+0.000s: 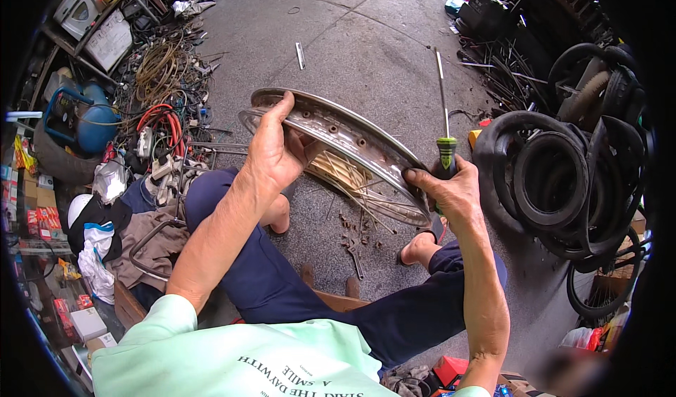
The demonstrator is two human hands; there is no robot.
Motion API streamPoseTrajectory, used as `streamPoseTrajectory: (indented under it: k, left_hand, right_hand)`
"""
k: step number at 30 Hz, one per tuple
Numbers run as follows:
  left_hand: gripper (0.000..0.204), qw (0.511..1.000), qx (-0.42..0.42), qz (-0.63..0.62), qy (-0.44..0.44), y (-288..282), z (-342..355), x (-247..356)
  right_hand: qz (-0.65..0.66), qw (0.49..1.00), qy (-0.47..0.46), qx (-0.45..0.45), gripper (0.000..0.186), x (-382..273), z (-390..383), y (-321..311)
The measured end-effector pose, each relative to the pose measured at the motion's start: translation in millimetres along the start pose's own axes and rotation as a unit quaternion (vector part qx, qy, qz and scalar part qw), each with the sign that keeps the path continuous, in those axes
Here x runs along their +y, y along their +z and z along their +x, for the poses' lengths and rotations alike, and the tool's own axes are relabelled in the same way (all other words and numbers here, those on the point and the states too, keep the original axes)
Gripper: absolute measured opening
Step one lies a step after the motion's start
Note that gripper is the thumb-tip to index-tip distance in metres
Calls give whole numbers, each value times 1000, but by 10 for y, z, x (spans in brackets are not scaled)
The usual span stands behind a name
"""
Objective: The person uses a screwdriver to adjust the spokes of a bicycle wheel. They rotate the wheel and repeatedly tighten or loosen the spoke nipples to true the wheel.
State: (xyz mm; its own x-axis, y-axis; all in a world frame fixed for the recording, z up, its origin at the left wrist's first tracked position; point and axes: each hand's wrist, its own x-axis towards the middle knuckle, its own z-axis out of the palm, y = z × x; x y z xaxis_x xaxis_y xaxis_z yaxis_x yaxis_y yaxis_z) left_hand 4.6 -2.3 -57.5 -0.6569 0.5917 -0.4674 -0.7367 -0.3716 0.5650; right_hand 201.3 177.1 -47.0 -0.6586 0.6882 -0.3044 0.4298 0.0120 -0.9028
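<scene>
A bare metal wheel rim [343, 129] with spoke holes is held tilted above my lap. My left hand [276, 152] grips its left part, thumb on the upper edge. The right end is gripped by my right hand [454, 191], thumb pressed on the rim. That hand also holds a long screwdriver [446, 154] with a black and green handle, its shaft pointing up and away. Below the rim, loose wire spokes [362, 198] lie across a beige piece partly hidden by the rim. Small brownish fittings [350, 223] and a wrench [355, 258] lie on the floor between my feet.
Black tyres [549, 175] are stacked at the right, with scrap rods [500, 80] beyond them. A blue compressor-like machine [91, 119], coiled cable [160, 69] and a red hose [169, 126] crowd the left. A small metal strip [301, 56] lies on the floor ahead.
</scene>
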Motion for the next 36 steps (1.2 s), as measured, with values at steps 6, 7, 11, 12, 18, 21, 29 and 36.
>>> streamPoseTrajectory:
  k: [6, 7, 11, 12, 18, 21, 29, 36]
  left_hand:
    - [36, 921, 80, 260, 278, -207, -412, -539]
    - [27, 909, 51, 321, 260, -250, -513, -659]
    - [15, 757, -62, 518, 394, -133, -407, -1085]
    - [22, 726, -85, 534, 425, -76, -350, -1116]
    - [21, 803, -109, 458, 365, -71, -208, -1133]
    - [21, 788, -111, 453, 402, -95, -160, -1154]
    - [16, 746, -59, 494, 443, 47, -112, -1090]
    - [15, 846, -62, 394, 354, 136, 198, -911]
  right_hand:
    - [17, 999, -15, -31, 27, 128, 100, 18]
    - [24, 999, -19, -36, 27, 99, 96, 60]
    - [3, 997, -51, -57, 25, 56, 79, 152]
    - [-10, 996, -65, -59, 25, 56, 76, 158]
    - [-5, 997, -65, -34, 25, 78, 94, 176]
    - [-4, 997, -74, -33, 25, 83, 94, 162]
    - [-16, 995, -95, 1, 29, 123, 211, 174]
    - [-38, 994, -102, -5, 31, 23, 507, 80]
